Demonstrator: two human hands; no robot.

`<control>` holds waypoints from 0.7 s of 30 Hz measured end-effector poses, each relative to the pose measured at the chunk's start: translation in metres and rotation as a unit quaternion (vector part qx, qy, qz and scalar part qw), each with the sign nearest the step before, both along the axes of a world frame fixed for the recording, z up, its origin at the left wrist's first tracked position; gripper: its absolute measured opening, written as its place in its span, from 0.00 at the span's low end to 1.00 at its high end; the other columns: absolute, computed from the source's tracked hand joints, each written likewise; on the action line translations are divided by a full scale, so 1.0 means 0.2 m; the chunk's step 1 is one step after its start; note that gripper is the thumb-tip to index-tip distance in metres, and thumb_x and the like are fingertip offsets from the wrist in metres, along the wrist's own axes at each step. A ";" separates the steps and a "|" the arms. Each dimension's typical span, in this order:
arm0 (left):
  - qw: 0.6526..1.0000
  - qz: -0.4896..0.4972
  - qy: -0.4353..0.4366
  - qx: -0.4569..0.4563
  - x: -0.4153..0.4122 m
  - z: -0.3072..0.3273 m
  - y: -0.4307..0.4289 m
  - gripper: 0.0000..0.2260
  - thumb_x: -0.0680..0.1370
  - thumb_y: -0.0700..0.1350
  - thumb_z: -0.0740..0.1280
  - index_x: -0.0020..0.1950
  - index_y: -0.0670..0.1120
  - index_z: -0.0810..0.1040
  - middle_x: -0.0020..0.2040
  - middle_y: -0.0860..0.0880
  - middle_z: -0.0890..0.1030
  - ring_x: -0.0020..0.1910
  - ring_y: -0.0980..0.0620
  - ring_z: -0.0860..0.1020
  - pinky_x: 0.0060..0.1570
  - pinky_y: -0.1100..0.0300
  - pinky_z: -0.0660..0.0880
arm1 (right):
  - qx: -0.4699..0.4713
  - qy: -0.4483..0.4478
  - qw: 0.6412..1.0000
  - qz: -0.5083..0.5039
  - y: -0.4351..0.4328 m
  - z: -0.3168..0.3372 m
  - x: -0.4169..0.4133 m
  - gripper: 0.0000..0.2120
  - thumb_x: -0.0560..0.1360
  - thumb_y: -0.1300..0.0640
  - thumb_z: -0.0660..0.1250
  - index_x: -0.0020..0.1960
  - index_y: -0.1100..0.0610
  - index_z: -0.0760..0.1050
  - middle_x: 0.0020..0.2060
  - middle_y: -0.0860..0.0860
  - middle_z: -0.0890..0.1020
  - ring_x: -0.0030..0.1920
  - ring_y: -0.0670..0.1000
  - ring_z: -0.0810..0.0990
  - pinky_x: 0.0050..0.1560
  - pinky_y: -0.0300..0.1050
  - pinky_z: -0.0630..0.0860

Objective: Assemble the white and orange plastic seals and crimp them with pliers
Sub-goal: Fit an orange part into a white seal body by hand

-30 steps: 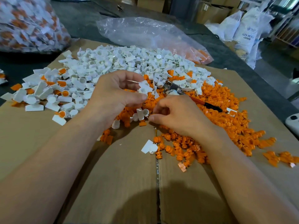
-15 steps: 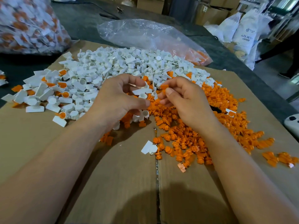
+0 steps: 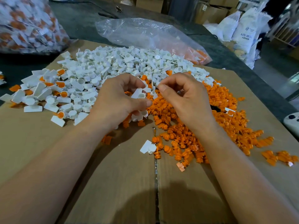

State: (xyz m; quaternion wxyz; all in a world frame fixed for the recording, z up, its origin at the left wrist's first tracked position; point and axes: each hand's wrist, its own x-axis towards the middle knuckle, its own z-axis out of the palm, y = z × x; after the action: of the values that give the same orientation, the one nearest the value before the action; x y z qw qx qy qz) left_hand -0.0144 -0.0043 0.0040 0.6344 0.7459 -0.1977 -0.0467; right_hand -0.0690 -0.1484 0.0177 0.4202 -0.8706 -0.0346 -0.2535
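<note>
White seal bodies (image 3: 113,67) are heaped left of and beyond the left hand (image 3: 119,101), whose grip closes on 1 white seal (image 3: 139,94), its round cup visible. Just right of it, the right hand (image 3: 187,101) presses thumb to forefinger beside that seal. Whether this grip holds anything is hidden. A dark handle (image 3: 214,108) is mostly covered behind it. Orange inserts (image 3: 226,120) spread below and right of this grip on the cardboard surface (image 3: 113,183).
</note>
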 end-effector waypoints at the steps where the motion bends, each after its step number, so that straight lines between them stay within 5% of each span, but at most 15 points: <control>1: 1.000 0.002 -0.010 0.014 0.00 0.00 0.00 0.15 0.63 0.37 0.77 0.40 0.52 0.75 0.39 0.52 0.76 0.26 0.64 0.75 0.27 0.75 0.70 | 0.015 -0.011 1.000 0.010 0.00 0.01 0.00 0.11 0.74 0.60 0.67 0.40 0.45 0.74 0.38 0.44 0.77 0.37 0.42 0.76 0.40 0.35 0.72; 6: 1.000 -0.013 -0.013 0.020 0.02 -0.02 -0.01 0.16 0.64 0.37 0.77 0.42 0.54 0.76 0.37 0.57 0.78 0.30 0.65 0.75 0.36 0.72 0.73 | 0.060 0.004 0.996 0.065 0.04 -0.01 0.00 0.12 0.73 0.65 0.67 0.40 0.48 0.75 0.34 0.46 0.79 0.33 0.45 0.79 0.36 0.39 0.78; 9: 0.999 -0.035 0.020 -0.036 0.01 -0.01 -0.01 0.16 0.69 0.30 0.71 0.45 0.51 0.78 0.31 0.59 0.79 0.31 0.61 0.80 0.35 0.69 0.77 | 0.040 0.023 0.999 0.027 0.04 -0.02 0.01 0.14 0.73 0.64 0.67 0.38 0.45 0.73 0.34 0.46 0.80 0.36 0.48 0.80 0.41 0.49 0.80; 12: 0.996 -0.054 0.035 -0.067 0.00 0.00 -0.01 0.16 0.71 0.28 0.67 0.46 0.50 0.78 0.39 0.51 0.79 0.33 0.57 0.82 0.37 0.67 0.79 | 0.036 0.018 0.999 -0.008 0.03 -0.02 0.01 0.14 0.73 0.62 0.68 0.37 0.43 0.72 0.33 0.44 0.78 0.36 0.48 0.80 0.41 0.52 0.79; 21: 0.998 -0.046 -0.001 -0.047 0.00 -0.01 -0.02 0.16 0.67 0.36 0.74 0.47 0.54 0.78 0.44 0.48 0.80 0.37 0.54 0.81 0.40 0.69 0.78 | -0.033 0.006 0.998 -0.049 0.02 -0.03 0.01 0.12 0.73 0.58 0.68 0.35 0.45 0.70 0.28 0.42 0.75 0.31 0.42 0.76 0.32 0.34 0.73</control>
State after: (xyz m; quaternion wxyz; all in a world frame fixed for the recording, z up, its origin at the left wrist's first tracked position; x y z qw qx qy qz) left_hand -0.0135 -0.0081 0.0016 0.6655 0.7055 -0.2347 -0.0655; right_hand -0.0674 -0.1442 0.0110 0.3783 -0.8863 0.0020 -0.2671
